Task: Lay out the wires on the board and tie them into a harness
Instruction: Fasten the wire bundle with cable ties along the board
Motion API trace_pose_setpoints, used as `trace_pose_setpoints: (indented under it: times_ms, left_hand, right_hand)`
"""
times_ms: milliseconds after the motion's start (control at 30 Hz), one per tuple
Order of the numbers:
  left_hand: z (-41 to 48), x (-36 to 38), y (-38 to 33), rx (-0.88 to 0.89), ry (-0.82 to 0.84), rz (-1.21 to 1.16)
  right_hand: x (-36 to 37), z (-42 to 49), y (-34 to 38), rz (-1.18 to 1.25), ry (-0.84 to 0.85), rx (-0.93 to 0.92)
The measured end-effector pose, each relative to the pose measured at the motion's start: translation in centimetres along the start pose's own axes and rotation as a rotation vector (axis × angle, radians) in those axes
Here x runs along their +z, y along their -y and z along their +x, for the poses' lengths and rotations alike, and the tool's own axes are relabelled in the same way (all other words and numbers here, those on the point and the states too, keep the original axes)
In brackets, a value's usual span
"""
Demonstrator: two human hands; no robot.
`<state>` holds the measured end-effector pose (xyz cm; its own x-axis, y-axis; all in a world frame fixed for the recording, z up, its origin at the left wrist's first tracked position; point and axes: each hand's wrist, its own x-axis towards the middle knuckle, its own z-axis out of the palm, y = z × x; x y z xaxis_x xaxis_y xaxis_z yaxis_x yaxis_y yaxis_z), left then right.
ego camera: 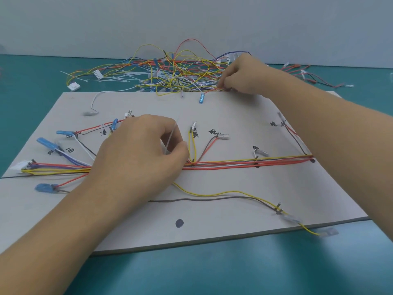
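left hand (140,152) pinches cable tie (172,133) over wire bundle (244,163); right hand (242,75) grasps loose wires (176,73).

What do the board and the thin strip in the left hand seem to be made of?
Board: likely matte grey cardboard or fibreboard; flat, dull, thin edge, marker writing. Strip pinched by the left hand: probably translucent plastic, a cable tie; pale, thin, slightly bent.

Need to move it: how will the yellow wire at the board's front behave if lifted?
Probably floppy: the yellow wire lies in slack curves. Likely light, being thin. Its clear terminal overhangs the grey board, so may dangle.
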<state>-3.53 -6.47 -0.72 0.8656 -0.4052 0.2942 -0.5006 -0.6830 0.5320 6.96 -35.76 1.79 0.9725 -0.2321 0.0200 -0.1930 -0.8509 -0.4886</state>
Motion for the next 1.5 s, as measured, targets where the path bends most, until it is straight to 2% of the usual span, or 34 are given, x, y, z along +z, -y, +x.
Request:
trace_pose_setpoints:
  times_ms: [133,467,967,1200,1400,1500]
  left_hand:
    - [-0.1,-0.1,-0.1,0.009,0.001,0.001]
    - [0.0,-0.1,0.0,0.015,0.009,-0.016]
    - [-0.1,-0.2,-0.2,0.011,0.027,-0.006]
    - [-0.1,-0.2,0.0,0.021,0.025,0.000]
    - [-0.1,-0.1,0.1,0.024,0.029,0.000]
    - [-0.1,-0.2,0.1,0.023,0.031,0.004]
  right_hand:
    - [-0.2,0.4,0.5,-0.141,0.079,-0.007]
    - [-0.5,0.7,1.3,-0.417,0.124,-0.079]
    - [-2.4,-1.8,-1.9,0.148,0.012,0.010]
    - [-3.0,-2.5,-2.5,0.563,0.182,0.073]
    - [-2.4,-2.6,-2.5,0.569,0.102,0.077]
    - [-1.6,-2.5,-2.3,0.581,0.098,0.016]
